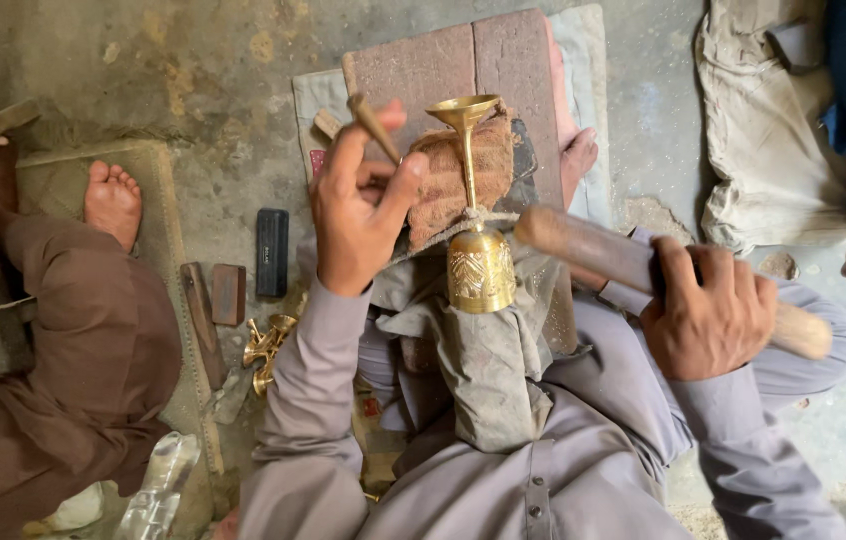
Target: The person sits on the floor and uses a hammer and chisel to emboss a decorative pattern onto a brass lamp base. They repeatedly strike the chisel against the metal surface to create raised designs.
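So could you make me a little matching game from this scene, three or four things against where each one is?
Things:
1. brass goblet
2. wooden mallet
3. thin punch tool
4. small brass pieces

Places:
A. in the left hand
B. on the floor by the left elbow
C. propped on cloth in the lap
D. in the right hand

Pairs: 1-C, 2-D, 3-A, 4-B
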